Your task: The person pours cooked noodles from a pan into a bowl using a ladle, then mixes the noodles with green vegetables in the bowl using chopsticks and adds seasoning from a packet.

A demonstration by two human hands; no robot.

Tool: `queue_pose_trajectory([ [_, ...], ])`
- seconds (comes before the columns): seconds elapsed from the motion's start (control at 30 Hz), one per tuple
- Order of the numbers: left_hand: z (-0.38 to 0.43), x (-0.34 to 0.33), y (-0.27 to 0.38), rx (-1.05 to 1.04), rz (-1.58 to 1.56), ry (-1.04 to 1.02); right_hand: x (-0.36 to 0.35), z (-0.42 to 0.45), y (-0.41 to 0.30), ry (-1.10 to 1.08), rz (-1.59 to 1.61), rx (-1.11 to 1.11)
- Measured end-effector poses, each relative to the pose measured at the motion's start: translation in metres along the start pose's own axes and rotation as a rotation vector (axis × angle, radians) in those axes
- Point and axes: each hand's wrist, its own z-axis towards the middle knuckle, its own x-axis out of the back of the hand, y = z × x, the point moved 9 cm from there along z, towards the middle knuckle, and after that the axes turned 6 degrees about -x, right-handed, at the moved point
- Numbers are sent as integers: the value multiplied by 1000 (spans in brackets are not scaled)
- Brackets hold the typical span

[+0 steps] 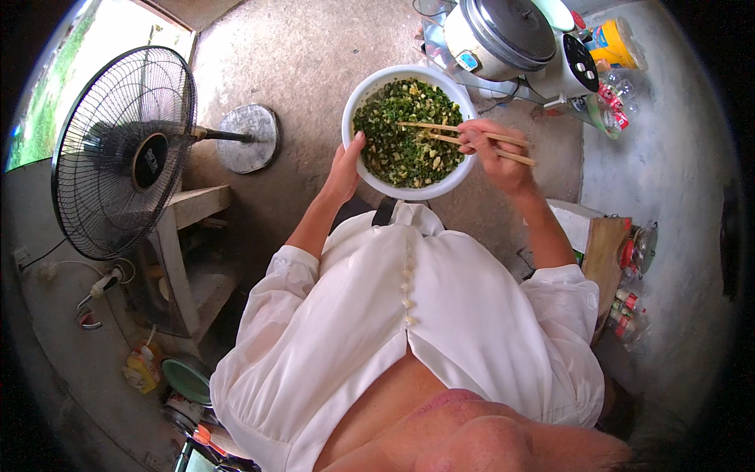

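Observation:
A white plastic bowl (451, 186) is in front of me, filled with a chopped green vegetable mixture (395, 147) dotted with pale yellow bits. My left hand (345, 168) grips the bowl's left rim, thumb over the edge and the other fingers mostly hidden beneath. Over the right rim, my right hand (495, 156) holds a pair of wooden chopsticks (442, 126). Their tips are apart and rest in the mixture near the bowl's middle.
A black standing fan (127, 153) is at left beside a round metal-looking disc (248, 138). A rice cooker (495, 41) stands on a glass shelf at upper right, near a yellow bucket (613, 44). Plastic bottles (628, 312) line the right wall by a wooden-sided cabinet (607, 248).

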Motion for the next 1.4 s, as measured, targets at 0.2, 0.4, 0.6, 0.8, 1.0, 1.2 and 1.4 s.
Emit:
queue_pose_trajectory([
  [0.2, -1, 6, -6, 32, 28, 18, 35, 22, -10, 48, -76, 102],
  [0.4, 1, 0, -8, 20, -40, 49, -9, -9, 16, -73, 81, -54],
  [0.6, -1, 5, -6, 84, 23, 48, 32, 26, -15, -10, -41, 149],
  [0.8, -2, -1, -4, 41, -29, 27, 47, 46, 30, -68, -130, -44],
  [1.0, -11, -3, -18, 99, -70, 110, 8, -10, 67, 0, 151, -221],
  [1.2, -4, 3, -10, 42, 90, 63, 4, -5, 24, 60, 142, -210],
  [1.4, -2, 3, -11, 61, 67, 19, 24, 47, -13, -151, -242, 137],
])
